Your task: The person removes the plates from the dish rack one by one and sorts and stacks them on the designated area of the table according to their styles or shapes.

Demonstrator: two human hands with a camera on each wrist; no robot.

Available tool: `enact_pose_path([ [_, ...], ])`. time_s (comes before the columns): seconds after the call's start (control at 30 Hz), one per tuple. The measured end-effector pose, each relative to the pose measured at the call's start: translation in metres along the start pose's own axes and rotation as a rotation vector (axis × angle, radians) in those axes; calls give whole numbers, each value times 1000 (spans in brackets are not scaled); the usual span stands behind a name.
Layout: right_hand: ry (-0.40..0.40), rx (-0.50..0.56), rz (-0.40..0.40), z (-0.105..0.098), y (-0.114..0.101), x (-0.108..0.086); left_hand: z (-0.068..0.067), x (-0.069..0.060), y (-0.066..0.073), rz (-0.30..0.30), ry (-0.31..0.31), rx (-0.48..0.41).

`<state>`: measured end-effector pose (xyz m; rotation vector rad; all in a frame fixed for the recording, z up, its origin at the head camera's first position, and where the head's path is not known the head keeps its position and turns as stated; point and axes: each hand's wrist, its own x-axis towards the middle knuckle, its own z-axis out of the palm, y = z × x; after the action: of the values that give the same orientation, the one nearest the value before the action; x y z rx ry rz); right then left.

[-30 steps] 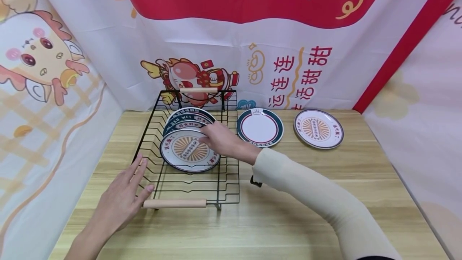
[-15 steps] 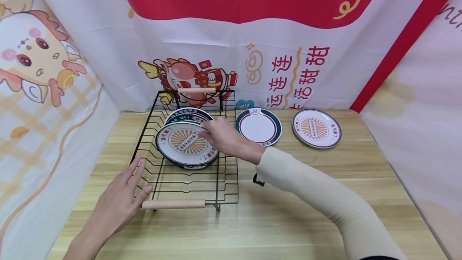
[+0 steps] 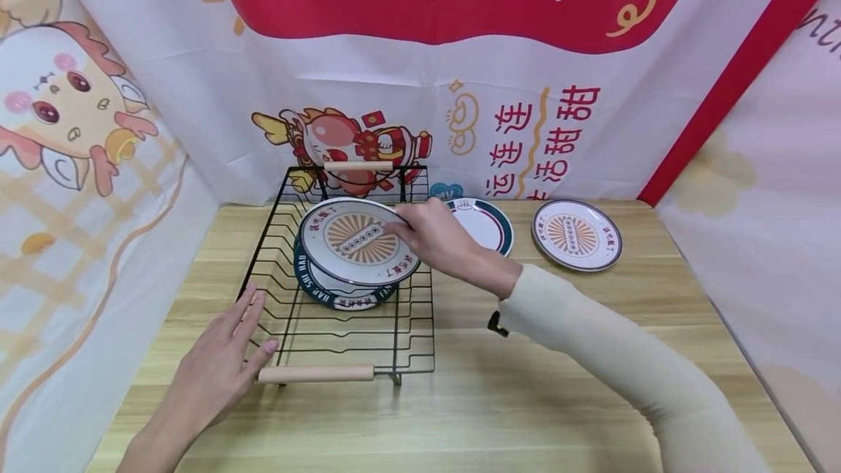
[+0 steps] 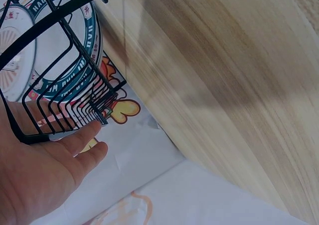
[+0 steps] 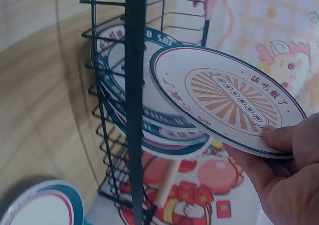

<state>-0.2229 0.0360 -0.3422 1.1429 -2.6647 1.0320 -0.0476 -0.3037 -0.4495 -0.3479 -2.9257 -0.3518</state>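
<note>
My right hand (image 3: 442, 238) pinches the right edge of a white plate (image 3: 358, 241) with an orange sunburst print and a dark rim. That plate is tilted above the black wire dish rack (image 3: 338, 350). Behind and below it, green-rimmed plates (image 5: 112, 70) stand in the rack; the right wrist view shows several of them overlapping. My left hand (image 3: 213, 363) rests at the rack's left front corner with its fingers extended along the side wires, near the front wooden handle (image 3: 317, 373).
On the wooden table to the right of the rack lies a green-rimmed plate (image 3: 482, 223), partly hidden by my right hand. Farther right lies another sunburst plate (image 3: 577, 235). Printed cloth (image 3: 394, 57) hangs behind the table and along both sides.
My right hand has lifted the sunburst plate up from the rack and shifted it to the right, uncovering the green-rimmed plate below. The left hand has stayed in place.
</note>
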Motion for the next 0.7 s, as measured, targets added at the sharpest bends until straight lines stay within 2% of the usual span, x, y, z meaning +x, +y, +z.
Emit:
enact_pose_path([
  [0.3,143,-65,-18,-41,13,-22,3,0,-1,4,10,6],
  [0.7,187,-146,172,-93,39,-53,1,0,-1,4,-2,8],
])
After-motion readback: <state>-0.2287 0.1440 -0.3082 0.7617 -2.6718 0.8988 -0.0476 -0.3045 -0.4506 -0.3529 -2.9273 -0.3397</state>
